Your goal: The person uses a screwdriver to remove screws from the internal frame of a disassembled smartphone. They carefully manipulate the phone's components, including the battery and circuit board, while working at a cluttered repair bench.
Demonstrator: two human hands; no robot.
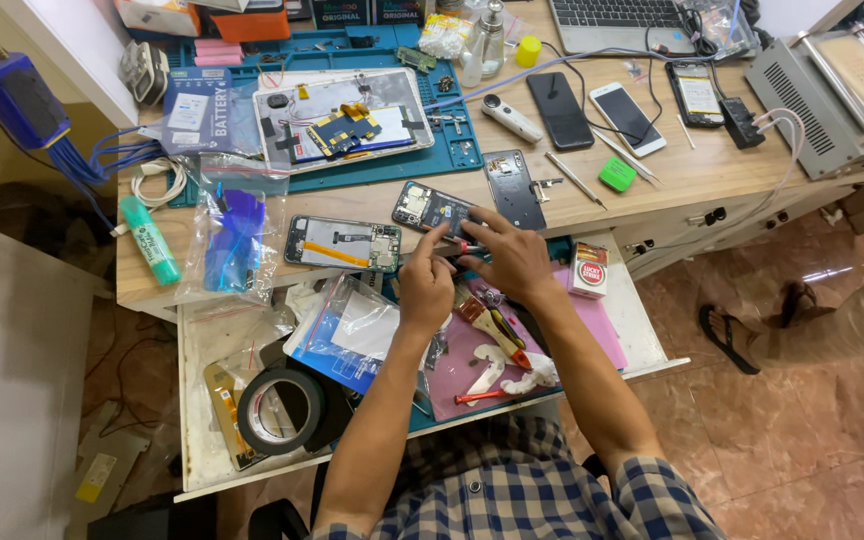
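Note:
My left hand and my right hand meet at the desk's front edge over an opened phone with its circuit board showing. Both hands pinch a small red-handled tool between their fingertips, just below the phone. The right hand's fingers also rest on the phone's lower right corner. Another opened phone body lies to the left, and a dark phone back cover lies to the right.
An open drawer below holds a black tape roll, plastic bags, tools and a small red and white box. A teal mat carries a dismantled tablet. Phones, a laptop and a grey machine stand farther back.

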